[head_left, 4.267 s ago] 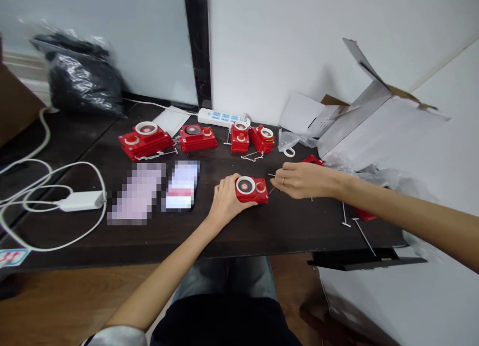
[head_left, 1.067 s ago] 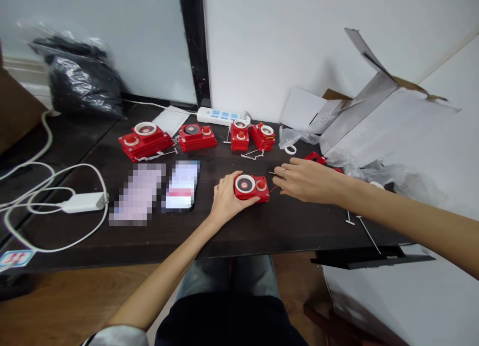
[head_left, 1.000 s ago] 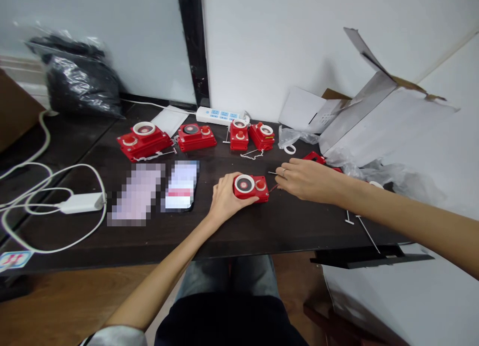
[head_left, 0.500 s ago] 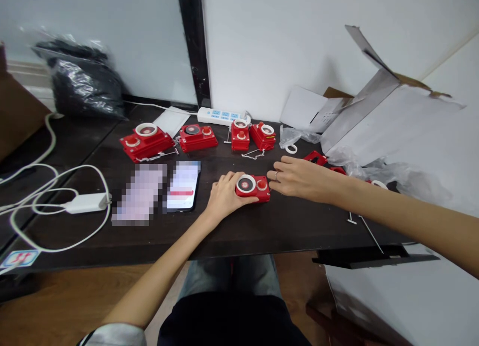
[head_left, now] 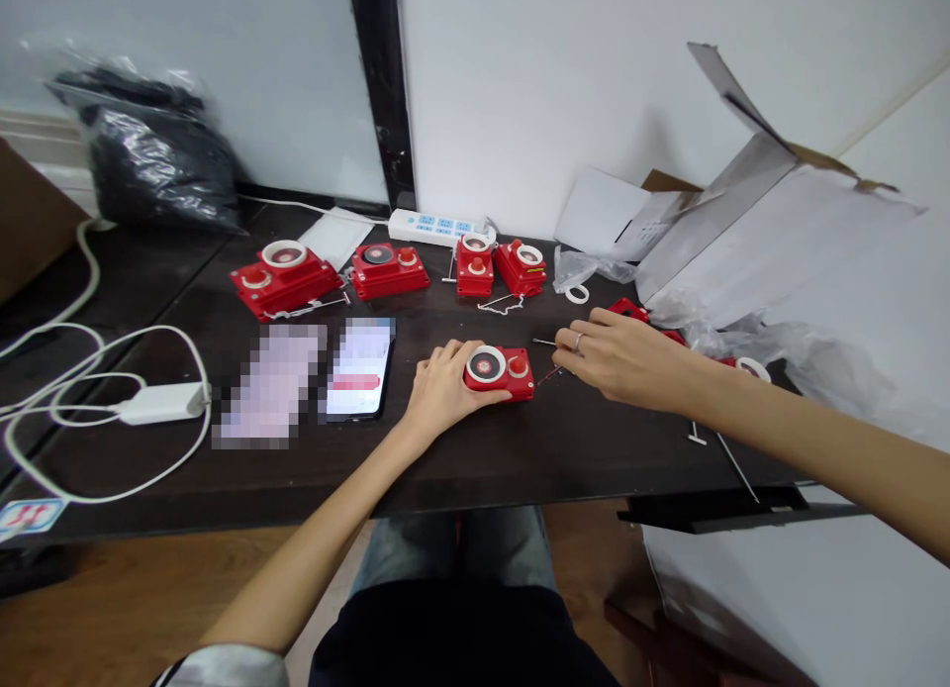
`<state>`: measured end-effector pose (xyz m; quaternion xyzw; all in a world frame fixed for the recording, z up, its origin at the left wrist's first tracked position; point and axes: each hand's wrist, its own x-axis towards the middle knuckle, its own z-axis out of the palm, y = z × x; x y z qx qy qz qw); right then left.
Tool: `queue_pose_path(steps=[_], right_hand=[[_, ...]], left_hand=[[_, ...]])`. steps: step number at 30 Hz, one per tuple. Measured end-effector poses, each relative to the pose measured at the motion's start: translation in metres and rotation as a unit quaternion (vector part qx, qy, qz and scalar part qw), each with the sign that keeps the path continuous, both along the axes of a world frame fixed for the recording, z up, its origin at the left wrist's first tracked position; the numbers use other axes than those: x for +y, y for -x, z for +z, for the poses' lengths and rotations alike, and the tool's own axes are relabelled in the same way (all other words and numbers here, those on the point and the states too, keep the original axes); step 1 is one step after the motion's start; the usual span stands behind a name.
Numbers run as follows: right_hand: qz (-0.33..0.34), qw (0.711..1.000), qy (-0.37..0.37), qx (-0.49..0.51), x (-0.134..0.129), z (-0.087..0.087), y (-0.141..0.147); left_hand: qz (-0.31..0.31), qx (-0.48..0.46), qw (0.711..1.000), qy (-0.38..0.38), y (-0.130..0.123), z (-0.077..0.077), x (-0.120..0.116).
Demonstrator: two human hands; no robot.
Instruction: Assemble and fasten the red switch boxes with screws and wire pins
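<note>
My left hand [head_left: 447, 382] is clasped about the left end of the red box [head_left: 500, 373], thumb along its near side, fingers over the far side; the box lies flat on the table [head_left: 475, 469], directly in front of the body. My right hand [head_left: 605, 358] is to the right of it, fingers bunched, pinching a slim metal rod [head_left: 544, 343] that juts out leftward. Noted change: half a second ago this hand was close against the box's right end with the rod out of sight; it has drawn back, and a gap shows. I judge that the box end is now open to view while the left grip, unaltered, keeps it steady. A thin red strip [head_left: 547, 375] spans part of the gap; whether cord or tool, I cannot tell. Farther out: a phone [head_left: 360, 370] to the left, four spare boxes [head_left: 390, 274] behind, a carton [head_left: 716, 217] to the right.
</note>
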<state>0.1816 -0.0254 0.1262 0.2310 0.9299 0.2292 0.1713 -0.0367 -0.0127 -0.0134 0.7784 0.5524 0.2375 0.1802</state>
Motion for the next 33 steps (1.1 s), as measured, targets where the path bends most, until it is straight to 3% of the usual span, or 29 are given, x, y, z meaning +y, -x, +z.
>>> queue_pose_path(steps=[8, 20, 26, 33], right_hand=[[-0.022, 1.0, 0.004, -0.016, 0.004, -0.005, 0.006], [-0.078, 0.995, 0.052, -0.037, 0.004, 0.0, 0.019], [-0.116, 0.986, 0.066, -0.098, 0.004, 0.007, 0.033], [-0.034, 0.998, 0.011, -0.051, 0.002, 0.007, 0.035]], left_hand=[[0.001, 0.0, 1.0, 0.004, 0.0, 0.002, -0.001], [0.001, 0.002, 1.0, 0.012, -0.001, 0.002, 0.0], [0.0, 0.003, 1.0, 0.011, 0.0, 0.003, 0.0], [0.0, 0.0, 1.0, 0.009, -0.001, 0.002, 0.0]])
